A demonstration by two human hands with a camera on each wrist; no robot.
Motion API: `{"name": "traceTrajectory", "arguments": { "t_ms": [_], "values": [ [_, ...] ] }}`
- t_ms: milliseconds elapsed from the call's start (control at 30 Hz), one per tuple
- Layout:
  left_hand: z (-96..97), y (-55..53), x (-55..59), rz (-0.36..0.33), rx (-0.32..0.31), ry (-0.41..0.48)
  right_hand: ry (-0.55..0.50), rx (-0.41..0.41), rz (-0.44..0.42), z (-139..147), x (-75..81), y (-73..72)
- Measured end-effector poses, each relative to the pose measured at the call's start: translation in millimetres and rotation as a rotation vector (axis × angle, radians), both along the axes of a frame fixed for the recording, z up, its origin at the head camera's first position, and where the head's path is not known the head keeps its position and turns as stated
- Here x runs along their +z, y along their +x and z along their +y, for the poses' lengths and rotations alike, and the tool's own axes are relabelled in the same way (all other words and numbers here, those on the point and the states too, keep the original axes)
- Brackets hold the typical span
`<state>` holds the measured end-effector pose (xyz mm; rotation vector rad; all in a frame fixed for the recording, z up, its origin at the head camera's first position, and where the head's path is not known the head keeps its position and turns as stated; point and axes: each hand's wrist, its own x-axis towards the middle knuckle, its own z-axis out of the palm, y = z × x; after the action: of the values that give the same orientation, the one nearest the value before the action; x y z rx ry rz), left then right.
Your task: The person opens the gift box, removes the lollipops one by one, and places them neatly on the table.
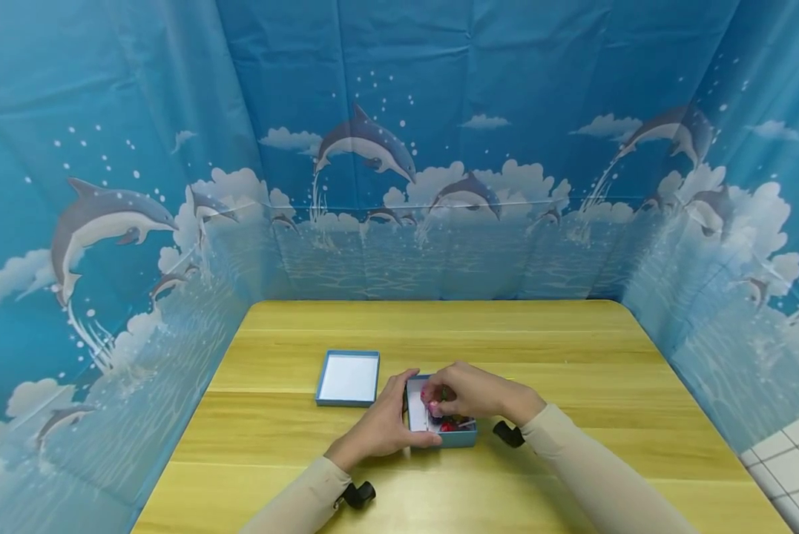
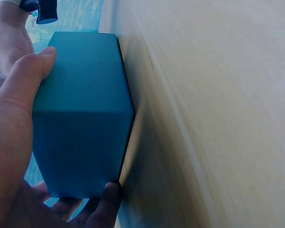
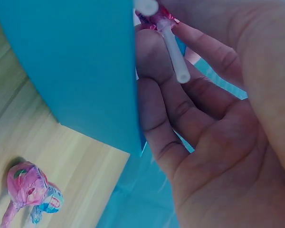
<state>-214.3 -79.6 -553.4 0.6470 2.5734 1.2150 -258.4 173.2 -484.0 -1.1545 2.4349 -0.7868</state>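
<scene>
A blue box [image 1: 458,437] with a white inside sits on the table, several wrapped lollipops in it. My left hand [image 1: 387,419] grips this box, thumb along its near wall and fingers round its left and far side; the left wrist view shows the thumb [image 2: 47,59] on the box wall [image 2: 85,76]. Reaching in from the right over the rim, my right hand [image 1: 469,393] pinches a pink-wrapped lollipop [image 1: 435,409]. Its white stick [image 3: 175,57] points out between the fingers in the right wrist view. Red-wrapped candy [image 1: 447,426] lies at the box's near right corner.
The square lid [image 1: 349,379], blue-rimmed and white inside, lies left of the box. A pink-wrapped lollipop [image 3: 26,185] and a blue-and-white wrapped candy [image 3: 52,199] lie on the wooden table [image 1: 292,445] beside the box. A dolphin-print curtain [image 1: 399,252] surrounds the table's back and sides.
</scene>
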Motion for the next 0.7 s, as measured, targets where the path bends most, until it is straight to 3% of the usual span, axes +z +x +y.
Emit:
{"name": "traceTrajectory", "arguments": {
  "t_ms": [700],
  "values": [
    [-3.0,0.4,-5.1,0.004,0.001,-0.007,-0.001,-0.075,0.051,9.2,0.4,7.9]
  ]
}}
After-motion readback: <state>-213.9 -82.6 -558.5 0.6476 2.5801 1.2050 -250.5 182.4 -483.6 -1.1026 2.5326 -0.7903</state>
